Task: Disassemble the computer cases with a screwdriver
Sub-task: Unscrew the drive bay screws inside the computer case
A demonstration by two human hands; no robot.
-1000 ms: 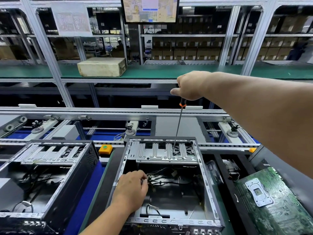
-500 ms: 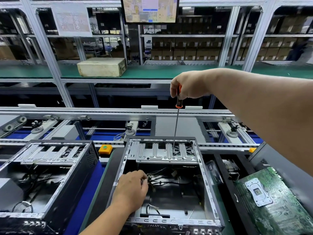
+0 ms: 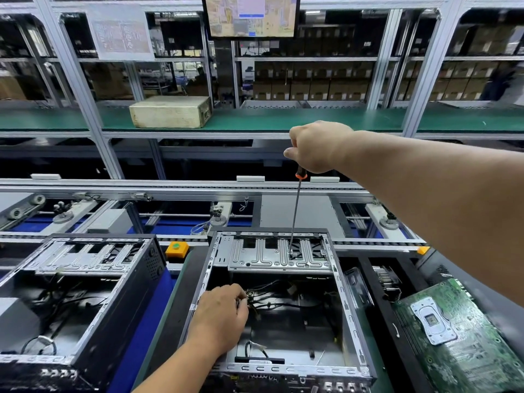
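— So, what is changing at the case (image 3: pixel 272 302)?
— Since a second ago the right hand (image 3: pixel 317 147) is regripping the screwdriver (image 3: pixel 296 214), fist closing on the handle; tip staying on the case's far bracket (image 3: pixel 279 255).
— Likely still unscrewing. And the left hand (image 3: pixel 219 316)?
— Keeping curled on cables (image 3: pixel 269 303) inside.

second case (image 3: pixel 82 282) left of open case (image 3: pixel 344 304), circuit board (image 3: pixel 459 341) right
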